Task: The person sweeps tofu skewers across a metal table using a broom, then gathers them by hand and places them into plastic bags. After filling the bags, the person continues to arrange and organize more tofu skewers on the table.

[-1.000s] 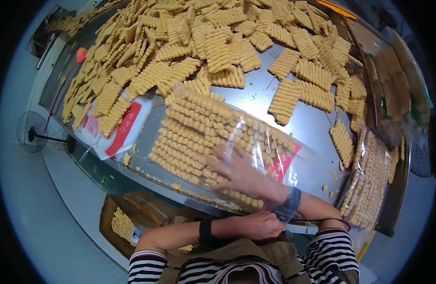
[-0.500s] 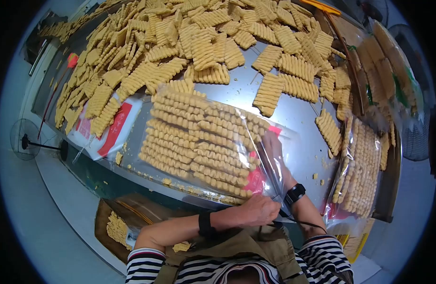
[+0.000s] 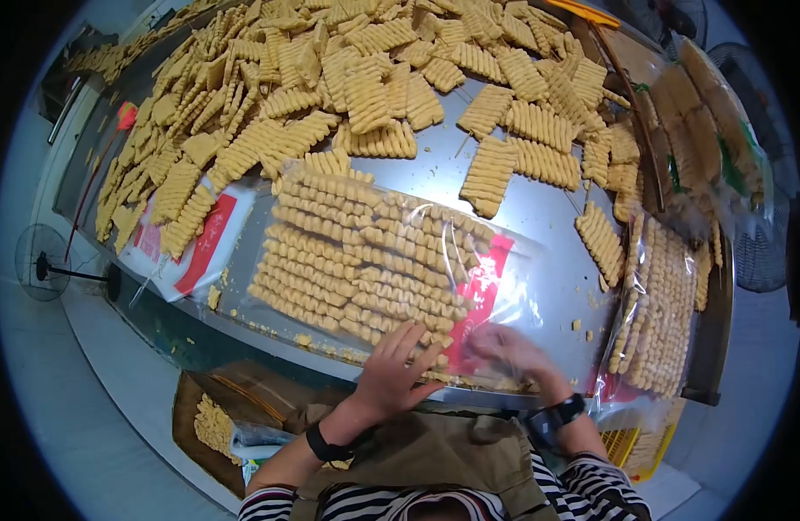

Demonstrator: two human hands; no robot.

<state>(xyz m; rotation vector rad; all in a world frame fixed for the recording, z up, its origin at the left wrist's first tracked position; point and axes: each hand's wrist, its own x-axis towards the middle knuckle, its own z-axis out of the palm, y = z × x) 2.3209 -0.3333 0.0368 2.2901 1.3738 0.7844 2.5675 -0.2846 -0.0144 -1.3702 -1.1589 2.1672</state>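
A clear plastic bag (image 3: pixel 520 271) with a red printed band lies flat on the metal table, packed with rows of ridged, tan snack slabs (image 3: pixel 357 252). My left hand (image 3: pixel 396 369) rests at the bag's near edge, fingers spread over the snacks there. Close to the bag's right end, by the red band, is my right hand (image 3: pixel 506 349). Motion smears its fingers, and I cannot tell whether they hold the plastic.
Loose ridged snacks on sticks (image 3: pixel 365 95) cover the back of the metal table (image 3: pixel 430 178). Another filled bag (image 3: pixel 656 304) lies at the right, a flat red-and-white bag (image 3: pixel 211 245) at the left. Below stands an open cardboard box (image 3: pixel 187 408) with broken pieces; a yellow crate (image 3: pixel 621 447) sits lower right.
The bag's right end, gathered up in my right hand before, now lies flatter. My right hand has come down toward me. My left hand went from a fist to spread fingers and moved left.
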